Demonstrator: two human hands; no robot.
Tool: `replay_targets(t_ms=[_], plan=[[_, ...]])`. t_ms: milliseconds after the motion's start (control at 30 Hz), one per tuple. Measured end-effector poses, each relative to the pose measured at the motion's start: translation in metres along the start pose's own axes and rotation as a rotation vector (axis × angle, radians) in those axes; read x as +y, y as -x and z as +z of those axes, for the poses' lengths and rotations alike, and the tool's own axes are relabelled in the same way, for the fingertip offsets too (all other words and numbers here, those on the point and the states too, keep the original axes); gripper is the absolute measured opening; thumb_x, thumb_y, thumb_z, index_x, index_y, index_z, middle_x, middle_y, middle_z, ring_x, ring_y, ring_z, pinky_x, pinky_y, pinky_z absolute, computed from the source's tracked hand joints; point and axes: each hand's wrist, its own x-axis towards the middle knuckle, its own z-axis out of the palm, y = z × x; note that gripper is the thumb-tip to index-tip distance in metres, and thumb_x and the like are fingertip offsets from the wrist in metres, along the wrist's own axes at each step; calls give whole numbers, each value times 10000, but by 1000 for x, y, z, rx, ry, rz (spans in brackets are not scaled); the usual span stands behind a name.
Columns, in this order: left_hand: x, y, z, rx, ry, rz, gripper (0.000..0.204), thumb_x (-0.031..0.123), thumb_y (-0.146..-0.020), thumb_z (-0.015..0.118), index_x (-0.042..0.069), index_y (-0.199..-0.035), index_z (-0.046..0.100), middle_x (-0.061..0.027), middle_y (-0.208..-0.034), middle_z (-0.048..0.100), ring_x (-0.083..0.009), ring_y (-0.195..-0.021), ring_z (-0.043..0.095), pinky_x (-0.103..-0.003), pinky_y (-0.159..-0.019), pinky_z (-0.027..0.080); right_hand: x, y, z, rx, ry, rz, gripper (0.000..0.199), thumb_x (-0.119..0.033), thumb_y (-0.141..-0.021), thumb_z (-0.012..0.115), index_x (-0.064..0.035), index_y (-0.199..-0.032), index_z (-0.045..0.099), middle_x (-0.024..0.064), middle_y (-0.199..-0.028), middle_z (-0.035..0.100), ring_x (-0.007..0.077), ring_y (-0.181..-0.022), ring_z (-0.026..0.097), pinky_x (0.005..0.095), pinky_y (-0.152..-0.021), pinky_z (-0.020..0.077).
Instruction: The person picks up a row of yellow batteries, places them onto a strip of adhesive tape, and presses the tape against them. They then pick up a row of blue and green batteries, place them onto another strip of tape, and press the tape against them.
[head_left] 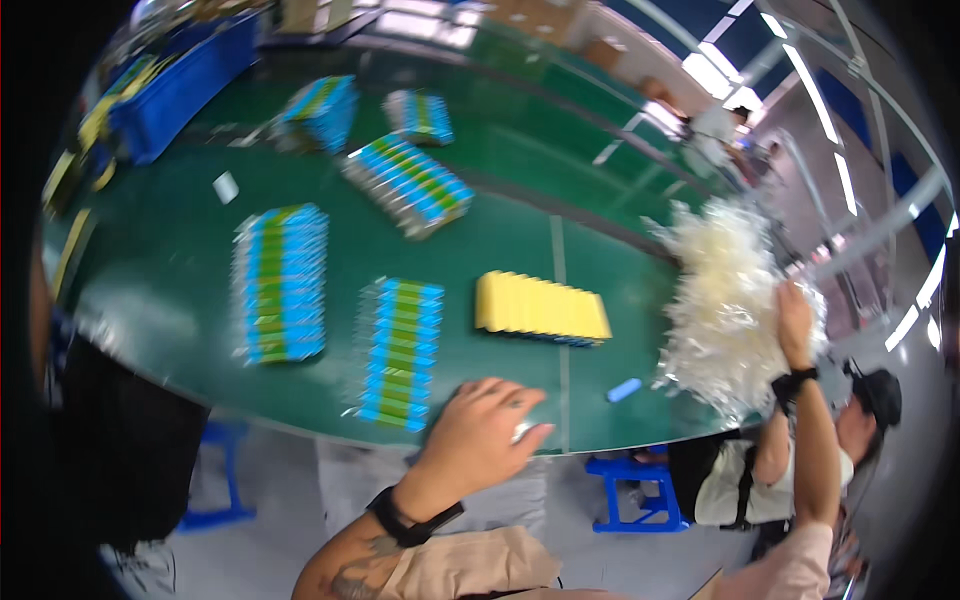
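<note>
My left hand (488, 428) hovers at the near edge of the green table, thumb apart from loosely bent fingers. A small whitish spot shows by its thumb, too blurred to name. Just left of it lies a row of blue-and-green packs in clear wrap (402, 355). Beyond it is a row of overlapping yellow pads (540, 305), blue underneath. My right hand (795, 322) reaches far right to a heap of clear plastic bags (720, 310) and touches its right side. Its fingers are blurred, and whether they grip a bag cannot be made out.
More wrapped stacks (285, 285) stand to the left and farther back (408, 185). A light-blue stick-like piece (625, 390) lies before the bag heap. A blue crate (185, 90) is at the far left. A person in a black cap (880, 400) sits close on the right, near a blue stool (640, 492).
</note>
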Motion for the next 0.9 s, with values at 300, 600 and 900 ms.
replay_targets(t_ms=[300, 600, 900], plan=[[2, 56, -41, 187, -108, 152, 240, 163, -730, 778, 94, -952, 718, -38, -979, 674, -262, -1008, 635, -415, -901, 478, -248, -144, -169, -476, -1235, 15, 323, -200, -757, 805, -5, -989, 692, 156, -908, 696, 354, -858, 668, 406, -779, 529], [-14, 90, -93, 15, -793, 12, 212, 132, -797, 695, 139, -1005, 738, -20, -1105, 656, -238, -1167, 569, -560, -1108, 329, -428, -51, -193, -1372, -1996, -256, 590, -406, -971, 664, 17, -1365, 542, 162, -1217, 668, 272, -1008, 697, 365, -881, 553], [25, 96, -32, 31, -525, 222, 95, 178, -754, 761, 194, -837, 720, 55, -940, 665, -179, -996, 620, -516, -1049, 397, -445, -36, -215, -1073, -2831, 1107, 431, -278, -1059, 555, -16, -1396, 496, 67, -1288, 602, 153, -1130, 600, 336, -968, 491]])
